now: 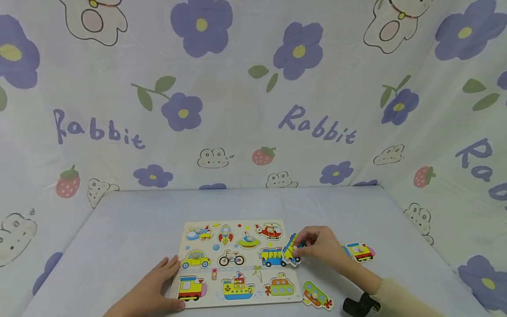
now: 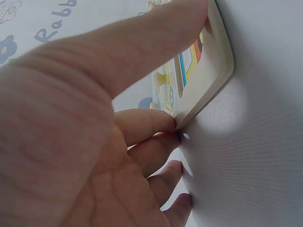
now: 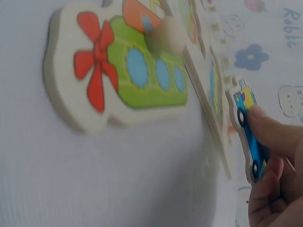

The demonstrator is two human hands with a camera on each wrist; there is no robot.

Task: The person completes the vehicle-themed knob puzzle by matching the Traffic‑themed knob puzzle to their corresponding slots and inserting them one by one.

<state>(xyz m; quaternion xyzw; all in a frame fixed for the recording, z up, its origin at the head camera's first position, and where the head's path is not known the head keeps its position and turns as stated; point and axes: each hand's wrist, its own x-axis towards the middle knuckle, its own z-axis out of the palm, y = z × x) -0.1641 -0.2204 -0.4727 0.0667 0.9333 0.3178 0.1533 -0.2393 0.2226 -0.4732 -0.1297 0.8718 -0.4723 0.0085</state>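
Observation:
A wooden puzzle board (image 1: pixel 211 296) with printed vehicles lies flat on the table. My left hand (image 1: pixel 152 286) rests at its front left corner, thumb on the near edge and fingertips (image 2: pixel 165 120) against the left side. My right hand (image 1: pixel 322 246) pinches a blue and yellow bus puzzle piece (image 1: pixel 291 253) by its knob. That piece is tilted and overlaps the right end of the bus picture (image 1: pixel 270 256) on the board. In the right wrist view, the thumb and curled fingers hold the bus piece (image 3: pixel 250 137) away from the table.
A green and orange submarine piece (image 1: pixel 317 295) lies beside the board's front right corner. Farther right, behind the right wrist, is a train piece (image 1: pixel 361 252) with a blue edge showing next to it. A black device (image 1: pixel 360 304) sits by the right sleeve. Patterned cloth walls (image 1: pixel 237 132) surround the table.

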